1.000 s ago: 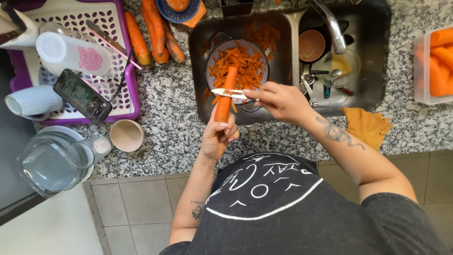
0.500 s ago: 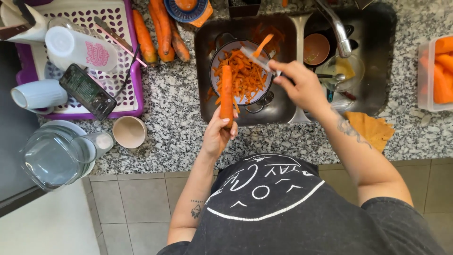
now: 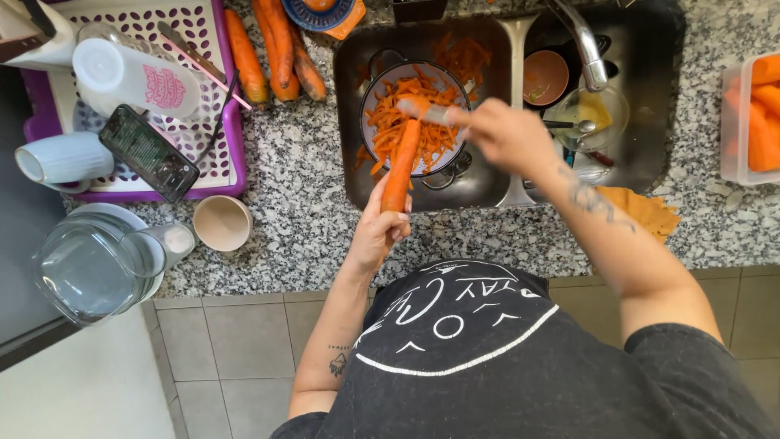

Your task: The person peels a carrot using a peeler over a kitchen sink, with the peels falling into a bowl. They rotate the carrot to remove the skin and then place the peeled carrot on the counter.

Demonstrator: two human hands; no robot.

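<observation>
The left hand (image 3: 378,232) grips the carrot (image 3: 401,165) pointing away over the bowl (image 3: 413,118); the right hand (image 3: 505,136) pinches a peeler (image 3: 424,110) at its far tip

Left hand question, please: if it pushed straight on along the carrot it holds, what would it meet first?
Probably the colander of peelings in the sink; the left hand aims its carrot there, though depth is unclear.

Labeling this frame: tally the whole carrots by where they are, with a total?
In left hand, over the sink: 1 carrot
Unpeeled carrots on counter: 3
Peeled carrots in the tub at right: 3 visible, cut off by the frame edge
Total: 7
</observation>
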